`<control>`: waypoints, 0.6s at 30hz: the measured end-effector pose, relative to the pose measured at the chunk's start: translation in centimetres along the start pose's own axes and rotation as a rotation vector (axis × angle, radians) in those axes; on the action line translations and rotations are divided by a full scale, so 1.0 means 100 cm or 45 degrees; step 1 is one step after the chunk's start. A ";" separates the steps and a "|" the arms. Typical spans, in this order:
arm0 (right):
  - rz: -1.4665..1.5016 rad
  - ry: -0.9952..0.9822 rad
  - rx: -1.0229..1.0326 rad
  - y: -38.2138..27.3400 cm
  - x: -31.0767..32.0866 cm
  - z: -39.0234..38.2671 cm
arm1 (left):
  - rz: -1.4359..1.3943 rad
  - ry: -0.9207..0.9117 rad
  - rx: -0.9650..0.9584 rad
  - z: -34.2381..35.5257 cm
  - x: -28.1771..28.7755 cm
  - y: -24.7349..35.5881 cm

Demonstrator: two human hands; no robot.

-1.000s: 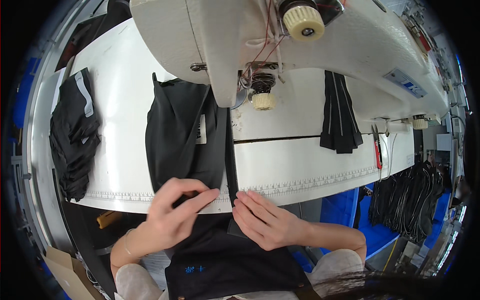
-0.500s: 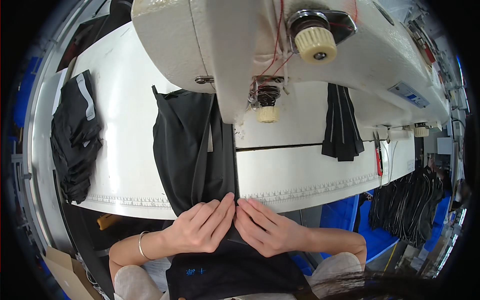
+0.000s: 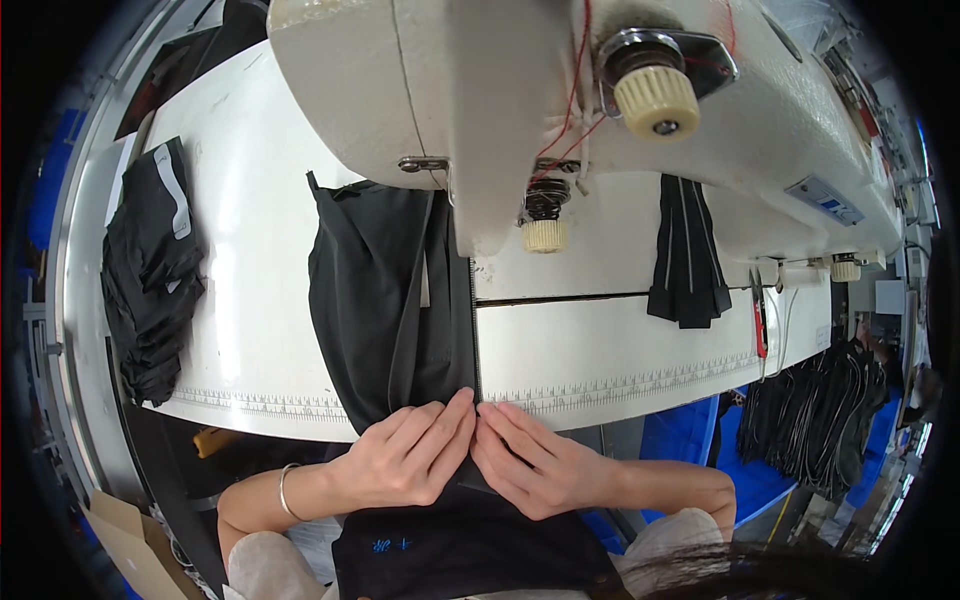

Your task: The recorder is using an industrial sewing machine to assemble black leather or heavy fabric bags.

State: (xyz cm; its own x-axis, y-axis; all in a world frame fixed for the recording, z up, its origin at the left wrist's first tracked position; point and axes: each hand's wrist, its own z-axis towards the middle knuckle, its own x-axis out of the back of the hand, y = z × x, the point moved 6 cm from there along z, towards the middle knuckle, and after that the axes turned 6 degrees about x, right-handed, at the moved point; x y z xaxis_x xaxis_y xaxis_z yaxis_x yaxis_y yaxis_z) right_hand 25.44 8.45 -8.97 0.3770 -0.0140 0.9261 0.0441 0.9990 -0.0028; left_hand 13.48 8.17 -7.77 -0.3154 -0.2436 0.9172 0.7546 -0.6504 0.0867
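A dark grey cloth piece (image 3: 370, 290) stretches from beneath the sewing machine head (image 3: 350, 85) down to the table's near edge. Along its right side runs a narrow black zipper edge (image 3: 475, 345) with fine teeth. My left hand (image 3: 408, 458) is closed on the cloth just left of that edge, fingertips pressed together. Close beside it, my right hand (image 3: 540, 468) pinches the lower end of the zipper edge. Both hands are at the front of the table, almost touching. The machine's needle and foot are hidden behind its head.
Folded dark cloth pieces (image 3: 155, 270) lie at the table's left. On the right are black strips (image 3: 688, 260) and red-handled snips (image 3: 759, 320). A printed ruler (image 3: 640, 383) follows the front edge. Below right, a blue bin (image 3: 680, 440) stands near hanging black strips (image 3: 810, 415).
The view has shifted slightly, so the machine head sits a little farther right and lower in the picture. Both hands keep their pinch on the cloth and zipper edge.
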 end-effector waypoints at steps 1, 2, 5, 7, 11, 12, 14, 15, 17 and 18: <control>-0.002 0.000 0.004 0.000 0.001 0.000 | -0.017 0.003 0.005 0.001 0.000 -0.001; -0.008 -0.008 0.011 0.000 0.001 0.001 | -0.014 0.007 0.006 0.001 0.000 -0.001; -0.014 -0.024 0.024 -0.003 0.002 0.003 | -0.020 -0.018 0.020 -0.001 0.000 -0.001; -0.048 -0.044 0.018 0.002 0.001 0.006 | -0.028 -0.003 0.023 0.004 -0.001 -0.009; -0.111 -0.112 0.031 0.029 0.000 0.015 | -0.083 0.014 0.066 0.017 -0.007 -0.030; -0.229 -0.195 0.112 0.032 -0.005 0.017 | -0.079 0.002 0.057 0.022 -0.009 -0.037; -0.353 -0.280 0.195 0.044 -0.009 0.021 | -0.082 0.024 -0.031 0.028 -0.015 -0.048; -0.266 -0.193 0.118 0.055 -0.008 0.026 | -0.116 0.026 0.032 0.031 -0.012 -0.055; -0.076 -0.069 -0.001 0.065 -0.017 0.030 | -0.142 0.063 0.093 0.032 -0.010 -0.069; -0.081 -0.077 -0.013 0.071 -0.020 0.027 | -0.153 0.066 0.082 0.040 -0.011 -0.075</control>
State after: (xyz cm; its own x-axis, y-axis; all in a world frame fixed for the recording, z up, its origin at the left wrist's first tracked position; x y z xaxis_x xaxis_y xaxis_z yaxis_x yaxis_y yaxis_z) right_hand 22.46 15.72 -9.85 0.3162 -0.0748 0.9457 0.0756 0.9957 0.0534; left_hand 10.45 16.22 -7.88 -0.4339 -0.2048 0.8774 0.7446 -0.6298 0.2212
